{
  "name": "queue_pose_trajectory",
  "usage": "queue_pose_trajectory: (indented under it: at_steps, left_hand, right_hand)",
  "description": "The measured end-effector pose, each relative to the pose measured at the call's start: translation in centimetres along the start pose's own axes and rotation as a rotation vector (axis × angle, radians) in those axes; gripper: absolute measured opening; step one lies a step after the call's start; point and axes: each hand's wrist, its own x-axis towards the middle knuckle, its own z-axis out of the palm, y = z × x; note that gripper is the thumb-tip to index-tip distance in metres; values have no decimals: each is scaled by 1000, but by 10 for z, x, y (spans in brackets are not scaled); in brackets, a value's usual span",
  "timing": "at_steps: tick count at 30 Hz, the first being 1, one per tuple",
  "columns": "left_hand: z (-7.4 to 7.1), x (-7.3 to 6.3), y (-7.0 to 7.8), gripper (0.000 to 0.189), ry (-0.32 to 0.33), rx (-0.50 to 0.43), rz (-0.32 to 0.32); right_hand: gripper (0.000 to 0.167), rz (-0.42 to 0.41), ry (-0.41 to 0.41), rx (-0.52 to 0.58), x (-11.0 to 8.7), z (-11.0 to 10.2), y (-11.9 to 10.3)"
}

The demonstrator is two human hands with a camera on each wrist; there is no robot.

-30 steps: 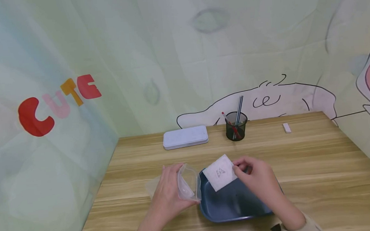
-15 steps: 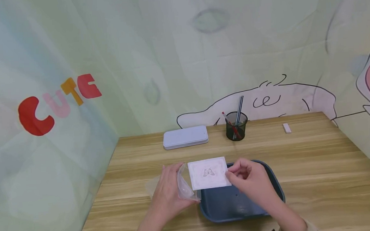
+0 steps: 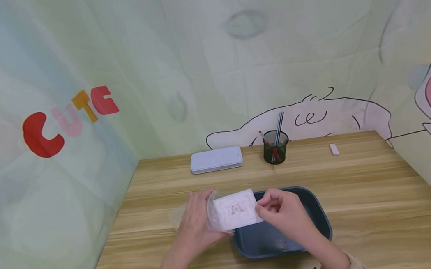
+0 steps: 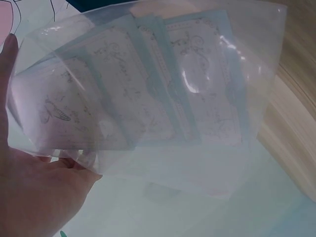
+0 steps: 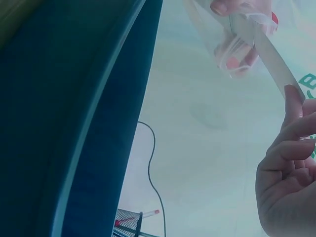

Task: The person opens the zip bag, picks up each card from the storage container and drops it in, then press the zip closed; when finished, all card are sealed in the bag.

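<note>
My left hand (image 3: 192,220) grips a clear plastic bag (image 3: 176,216) and keeps its mouth wide. Thumb and fingers of my right hand (image 3: 287,212) pinch the right edge of a white card (image 3: 238,209) with a butterfly print. The card's left end is at the bag's mouth and partly within it. Through the bag wall, the left wrist view shows several printed cards (image 4: 205,79) with pale blue borders, overlapping one another. In the right wrist view the pinched card (image 5: 274,59) appears nearly edge-on, running from the fingertips into the bag.
A dark blue tray (image 3: 274,252) lies on the wooden table below the right hand. Farther back stand a white flat case (image 3: 215,159) and a black mesh cup (image 3: 275,149) holding pens. A small white eraser-like block (image 3: 334,149) lies at the back right.
The right hand has moved left and slightly down, carrying the card from above the tray to the bag's mouth. The card has turned from tilted to nearly level. The left hand stays put.
</note>
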Motion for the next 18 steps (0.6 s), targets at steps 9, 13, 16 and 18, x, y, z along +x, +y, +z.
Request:
queue_pose_trajectory:
  at_steps: [9,13,16,18]
  left_hand:
    - [-1,2,3,110,-31,-8,-26]
    - [-1,1,3,110,-32,-20,-24]
    - [0,2,4,110,-32,-22,-19]
    - [0,2,4,109,-34,-24,-21]
  right_hand:
    - [10,-36,-42,-9,3,10,0]
    - [5,-65,-76,-7,6,16,1]
    - [4,-98,-92,-16,8,22,0]
    - [6,-119,-97,-30,9,27,0]
